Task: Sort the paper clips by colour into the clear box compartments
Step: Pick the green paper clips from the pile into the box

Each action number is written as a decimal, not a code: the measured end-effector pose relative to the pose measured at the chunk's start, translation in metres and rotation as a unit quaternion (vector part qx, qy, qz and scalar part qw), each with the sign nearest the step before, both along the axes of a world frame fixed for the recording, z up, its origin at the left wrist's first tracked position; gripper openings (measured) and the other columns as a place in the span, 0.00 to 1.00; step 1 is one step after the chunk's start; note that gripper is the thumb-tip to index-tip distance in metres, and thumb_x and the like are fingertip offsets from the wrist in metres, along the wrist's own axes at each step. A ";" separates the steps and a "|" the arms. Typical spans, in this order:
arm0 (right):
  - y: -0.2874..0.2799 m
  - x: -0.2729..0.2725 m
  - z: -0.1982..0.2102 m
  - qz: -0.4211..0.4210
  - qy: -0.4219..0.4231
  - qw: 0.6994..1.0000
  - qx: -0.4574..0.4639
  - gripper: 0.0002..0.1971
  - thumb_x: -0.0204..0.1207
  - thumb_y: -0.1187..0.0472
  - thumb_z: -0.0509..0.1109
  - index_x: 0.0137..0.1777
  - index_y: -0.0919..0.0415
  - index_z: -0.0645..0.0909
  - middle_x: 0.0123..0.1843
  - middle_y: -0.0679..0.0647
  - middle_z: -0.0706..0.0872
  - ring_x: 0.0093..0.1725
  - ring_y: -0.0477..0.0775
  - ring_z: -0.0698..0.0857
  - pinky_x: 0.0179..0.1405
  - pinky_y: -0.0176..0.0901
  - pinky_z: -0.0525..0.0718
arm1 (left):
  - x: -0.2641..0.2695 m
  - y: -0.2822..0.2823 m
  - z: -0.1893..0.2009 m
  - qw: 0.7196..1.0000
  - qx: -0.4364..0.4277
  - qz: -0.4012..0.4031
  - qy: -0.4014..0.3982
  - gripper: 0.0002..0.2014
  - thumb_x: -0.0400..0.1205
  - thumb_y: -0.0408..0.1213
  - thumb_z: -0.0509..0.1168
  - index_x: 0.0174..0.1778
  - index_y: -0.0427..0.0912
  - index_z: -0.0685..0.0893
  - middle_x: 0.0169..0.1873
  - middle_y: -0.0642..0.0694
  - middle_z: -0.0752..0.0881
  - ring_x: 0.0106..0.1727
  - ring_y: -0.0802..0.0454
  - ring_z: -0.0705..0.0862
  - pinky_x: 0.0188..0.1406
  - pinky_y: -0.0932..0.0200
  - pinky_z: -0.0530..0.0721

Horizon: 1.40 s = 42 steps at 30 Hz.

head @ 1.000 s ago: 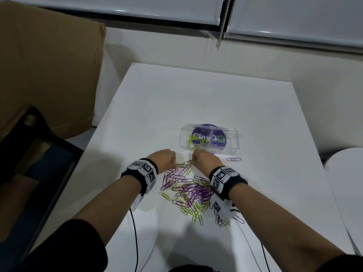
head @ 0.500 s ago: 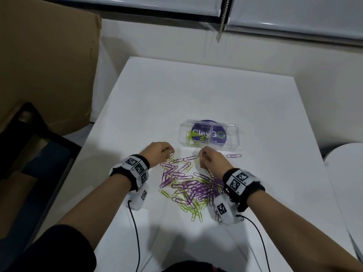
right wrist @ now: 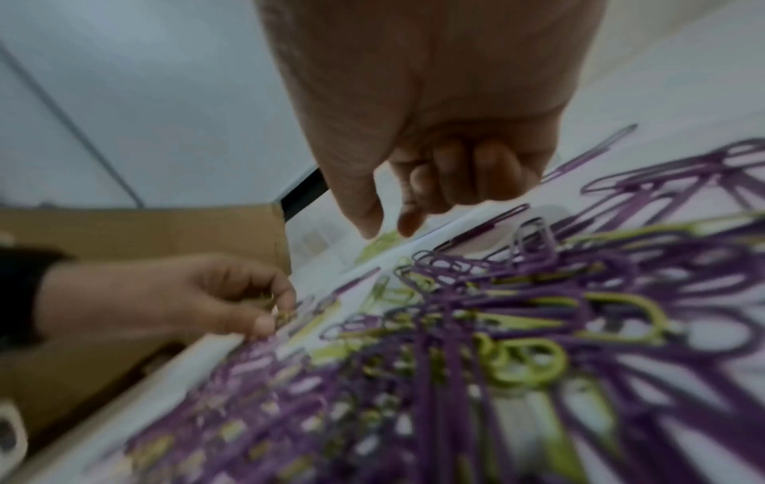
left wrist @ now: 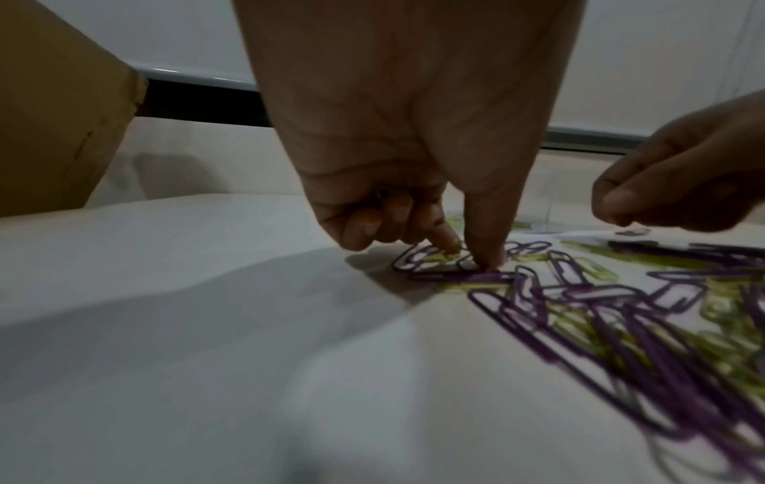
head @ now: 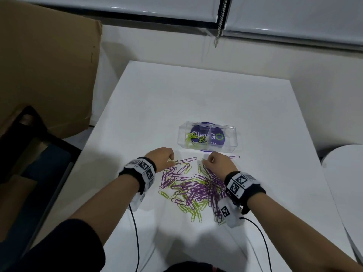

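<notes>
On the white table [head: 196, 99] the clear box [head: 231, 143] holds only a few green clips [head: 191, 136] in its left compartment, while a large mixed pile [head: 194, 191] remains unsorted; the left hand [head: 160, 157] pinches green clips and the right hand [head: 219, 162] hovers, thumb and forefinger slightly parted, seemingly empty.

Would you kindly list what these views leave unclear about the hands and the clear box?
- Left hand: left wrist view, curled fingers hide whether it holds green clips.
- Right hand: right wrist view, blur; thumb and forefinger hover, a clip between them is uncertain.
- Clear box: head view, its label hides whether the right compartment holds purple clips.
</notes>
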State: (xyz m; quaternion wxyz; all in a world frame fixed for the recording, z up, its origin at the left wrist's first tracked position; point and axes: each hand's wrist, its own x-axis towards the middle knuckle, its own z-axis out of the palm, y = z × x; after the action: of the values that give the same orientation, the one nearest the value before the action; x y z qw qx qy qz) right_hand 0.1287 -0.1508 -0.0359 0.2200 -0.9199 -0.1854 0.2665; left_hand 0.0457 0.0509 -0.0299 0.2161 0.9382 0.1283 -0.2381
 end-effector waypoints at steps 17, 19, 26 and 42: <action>0.011 0.000 0.011 -0.020 0.049 0.995 0.087 0.04 0.78 0.65 0.60 0.42 0.63 0.71 0.39 0.58 0.79 0.38 0.55 0.76 0.34 0.41 0.71 | -0.010 0.010 0.009 0.992 -0.095 0.077 -0.041 0.13 0.84 0.37 0.57 0.47 0.38 0.86 0.49 0.40 0.87 0.44 0.51 0.77 0.44 0.60 0.72; 0.006 0.002 0.015 -0.052 0.085 0.986 0.136 0.03 0.78 0.68 0.58 0.45 0.63 0.72 0.33 0.55 0.80 0.32 0.55 0.76 0.28 0.35 0.73 | -0.012 0.009 0.010 0.989 -0.108 0.094 -0.048 0.14 0.85 0.36 0.55 0.53 0.38 0.86 0.52 0.42 0.86 0.47 0.52 0.78 0.49 0.63 0.71; -0.005 0.001 0.010 -0.062 0.152 0.979 0.124 0.12 0.80 0.69 0.57 0.35 0.61 0.75 0.30 0.55 0.77 0.26 0.49 0.73 0.25 0.34 0.73 | -0.016 0.014 0.003 0.976 -0.153 0.140 -0.071 0.09 0.86 0.32 0.50 0.46 0.47 0.74 0.42 0.43 0.80 0.44 0.47 0.76 0.45 0.57 0.72; 0.023 -0.025 -0.003 0.033 0.000 0.996 -0.085 0.08 0.79 0.58 0.62 0.50 0.63 0.78 0.58 0.61 0.86 0.58 0.62 0.84 0.56 0.49 0.80 | -0.011 -0.016 -0.006 0.992 0.091 0.086 -0.016 0.15 0.85 0.44 0.54 0.62 0.39 0.77 0.59 0.42 0.84 0.61 0.42 0.81 0.57 0.50 0.79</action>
State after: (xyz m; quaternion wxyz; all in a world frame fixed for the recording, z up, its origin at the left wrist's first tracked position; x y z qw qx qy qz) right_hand 0.1035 -0.1282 -0.0390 0.1320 -0.9288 -0.1921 0.2881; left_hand 0.0349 0.0350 -0.0356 0.1515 0.9431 0.2266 -0.1907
